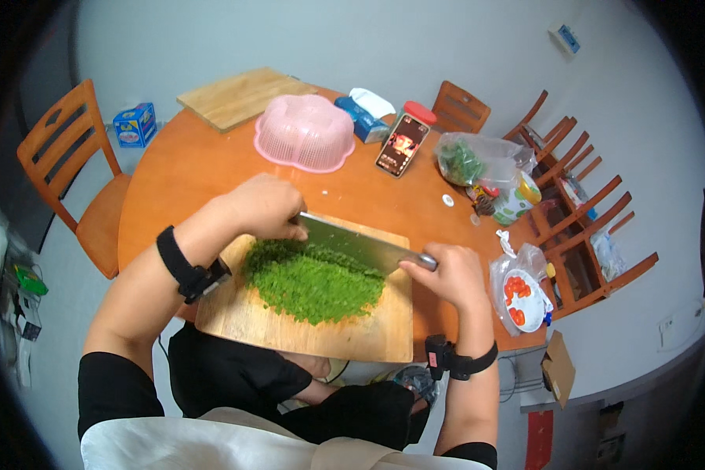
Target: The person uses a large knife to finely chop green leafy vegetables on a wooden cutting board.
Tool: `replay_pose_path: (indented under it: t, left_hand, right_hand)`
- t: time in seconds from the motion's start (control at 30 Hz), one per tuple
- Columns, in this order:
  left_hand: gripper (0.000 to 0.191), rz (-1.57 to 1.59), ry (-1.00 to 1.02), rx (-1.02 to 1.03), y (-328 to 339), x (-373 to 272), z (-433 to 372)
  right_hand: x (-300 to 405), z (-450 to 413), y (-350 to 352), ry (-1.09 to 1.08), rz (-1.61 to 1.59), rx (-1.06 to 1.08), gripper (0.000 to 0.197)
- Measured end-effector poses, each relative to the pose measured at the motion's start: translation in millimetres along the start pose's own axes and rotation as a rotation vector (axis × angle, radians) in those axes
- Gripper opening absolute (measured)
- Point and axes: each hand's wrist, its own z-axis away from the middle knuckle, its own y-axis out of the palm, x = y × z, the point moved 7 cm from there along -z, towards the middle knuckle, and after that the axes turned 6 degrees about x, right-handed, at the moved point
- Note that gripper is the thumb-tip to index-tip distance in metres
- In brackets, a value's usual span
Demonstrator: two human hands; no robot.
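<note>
A metal cleaver (352, 242) stands on edge across a pile of finely chopped green leaves (317, 288). My right hand (446, 271) grips its handle, whose rounded metal end shows by the thumb. At the blade's other end, my left hand (267, 205) has its fingers curled around the front corner. Beneath the greens lies a wooden cutting board (382, 341), its near edge reaching past the table edge above my lap. The greens spread over the middle of the board, mostly on the near side of the blade. The cutting edge is partly hidden among them.
On the round wooden table (176, 176) sit a pink plastic basket (304, 132), upside down, a second wooden board (244, 97), a tissue pack (364, 114) and a propped phone (403, 145). To the right are a bag of greens (461, 161) and a white bowl (529, 305) with cut red pieces.
</note>
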Motion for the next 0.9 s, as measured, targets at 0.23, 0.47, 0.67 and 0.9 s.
replay_pose_path:
  t: [0.23, 0.47, 0.67, 0.9]
  left_hand:
    - [0.031, -0.035, 0.014, -0.010, 3, -6, 4]
    - [0.031, -0.034, -0.015, 0.022, 12, -6, 4]
    - [0.030, -0.002, -0.021, 0.046, 3, -18, 14]
    - [0.032, -0.006, -0.044, 0.025, -6, -17, 22]
  right_hand:
    - [-1, 7, 15, -0.038, 0.029, -0.014, 0.044]
    - [-4, 15, 25, -0.047, 0.027, -0.042, 0.041]
    - [3, 27, 8, 0.004, 0.006, -0.022, 0.044]
    - [13, 26, -6, -0.042, -0.054, -0.105, 0.047]
